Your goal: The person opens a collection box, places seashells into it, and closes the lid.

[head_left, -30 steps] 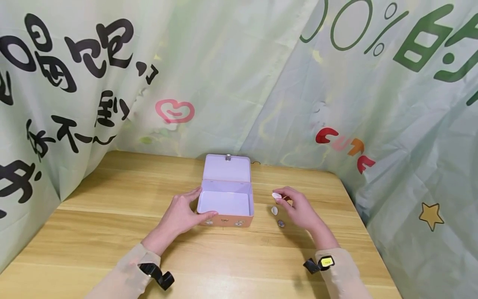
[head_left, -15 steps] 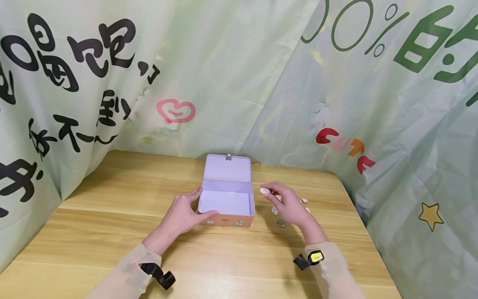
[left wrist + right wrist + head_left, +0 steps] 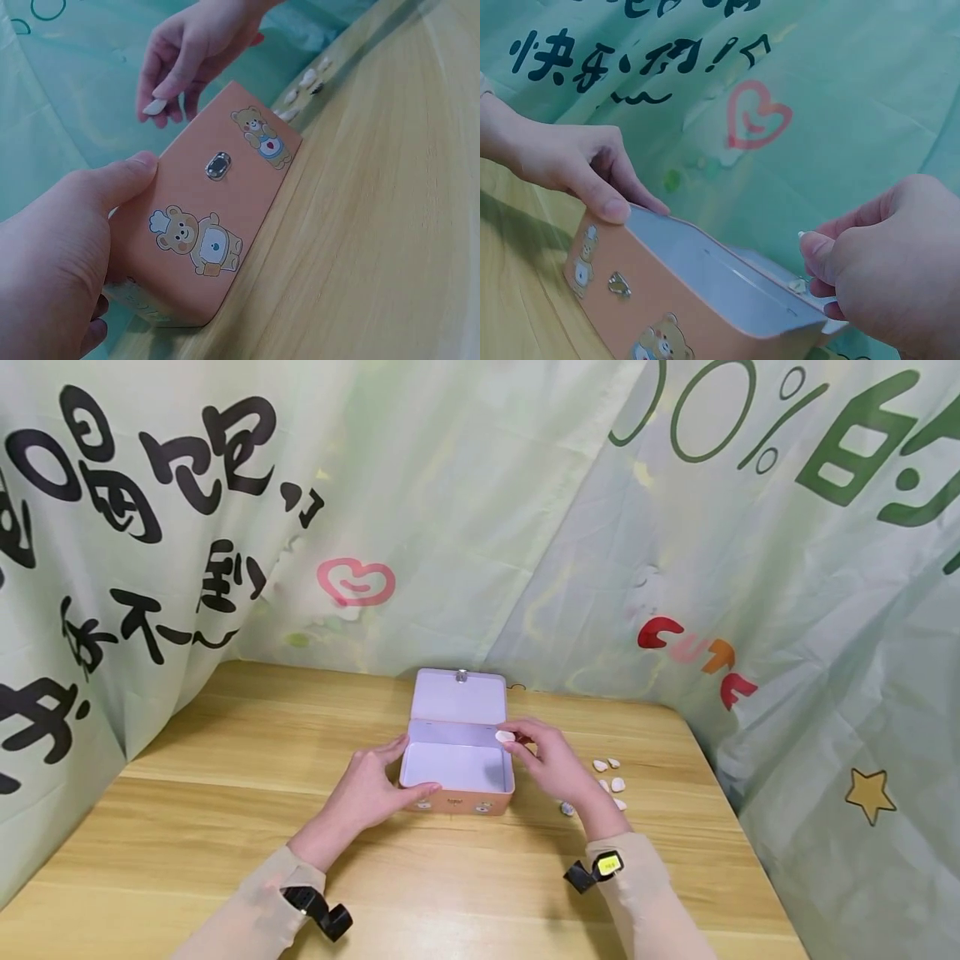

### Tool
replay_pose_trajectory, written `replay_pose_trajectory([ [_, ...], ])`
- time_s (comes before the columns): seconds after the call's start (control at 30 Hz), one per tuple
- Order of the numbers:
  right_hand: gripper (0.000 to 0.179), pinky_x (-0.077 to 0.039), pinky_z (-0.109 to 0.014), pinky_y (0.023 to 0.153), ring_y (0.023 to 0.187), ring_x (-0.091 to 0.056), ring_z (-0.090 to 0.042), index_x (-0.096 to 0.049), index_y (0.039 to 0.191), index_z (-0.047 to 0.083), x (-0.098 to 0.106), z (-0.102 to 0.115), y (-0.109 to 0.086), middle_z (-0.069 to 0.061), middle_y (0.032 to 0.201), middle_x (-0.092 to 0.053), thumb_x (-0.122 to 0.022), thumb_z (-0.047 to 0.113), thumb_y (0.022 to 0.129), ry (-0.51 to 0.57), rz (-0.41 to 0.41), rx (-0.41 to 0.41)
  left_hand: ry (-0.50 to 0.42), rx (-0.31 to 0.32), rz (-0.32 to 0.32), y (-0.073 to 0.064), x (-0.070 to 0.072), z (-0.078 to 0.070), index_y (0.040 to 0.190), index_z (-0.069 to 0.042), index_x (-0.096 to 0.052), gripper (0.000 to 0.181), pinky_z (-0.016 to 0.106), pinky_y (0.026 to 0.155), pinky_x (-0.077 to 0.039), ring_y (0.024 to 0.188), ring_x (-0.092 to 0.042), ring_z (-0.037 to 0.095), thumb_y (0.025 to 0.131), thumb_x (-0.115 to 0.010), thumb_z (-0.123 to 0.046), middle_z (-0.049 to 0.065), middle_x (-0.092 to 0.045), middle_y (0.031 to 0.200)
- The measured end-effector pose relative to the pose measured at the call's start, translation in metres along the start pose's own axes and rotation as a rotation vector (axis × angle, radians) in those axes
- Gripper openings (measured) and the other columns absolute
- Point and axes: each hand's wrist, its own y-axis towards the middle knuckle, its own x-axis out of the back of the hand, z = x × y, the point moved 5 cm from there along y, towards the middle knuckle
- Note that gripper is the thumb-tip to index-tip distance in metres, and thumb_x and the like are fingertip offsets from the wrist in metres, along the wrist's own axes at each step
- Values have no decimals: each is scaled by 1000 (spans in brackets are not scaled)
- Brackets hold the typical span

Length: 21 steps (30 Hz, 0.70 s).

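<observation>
An orange tin box (image 3: 453,802) with bear pictures and a pale lilac inside stands with its lid (image 3: 459,697) raised at the back. My left hand (image 3: 367,789) grips its left side, thumb over the front rim and fingers along the side. Between thumb and fingertips of my right hand (image 3: 551,764) is a small white seashell (image 3: 155,107), held above the box's right rim. The part of the box floor that shows in the head view is bare. Several white seashells (image 3: 618,785) lie right of the box, some partly hidden by the right forearm.
A dark, greyish piece (image 3: 567,808) lies on the wooden table (image 3: 315,893) near the right wrist. Behind the table hangs a printed curtain (image 3: 450,527), which also runs down both sides. A metal clasp (image 3: 462,676) sits on the lid's top edge.
My right hand has carried the white seashell leftward, from over the table to the box's right rim. More loose shells have come into sight behind it. The left hand stays on the box.
</observation>
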Motion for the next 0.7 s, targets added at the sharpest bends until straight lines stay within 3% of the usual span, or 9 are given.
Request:
replay_pose_trajectory([
  [0.27, 24, -54, -34, 81, 93, -60, -19, -72, 126, -4, -17, 7, 16, -3, 106, -68, -68, 3, 103, 25, 15, 64, 0, -11, -2, 1, 1, 0, 147, 5, -55, 114, 30, 47, -43, 43, -37, 4, 74, -82, -77, 18, -55, 150],
  [0.7, 25, -54, -35, 89, 100, -63, -18, -73, 126, -1, -40, 6, 32, 0, 110, -71, -68, 9, 104, 55, 78, 27, -1, -32, -11, 1, 1, 0, 146, 5, -56, 113, 29, 45, -42, 45, -42, 6, 73, -82, -77, 18, -55, 149],
])
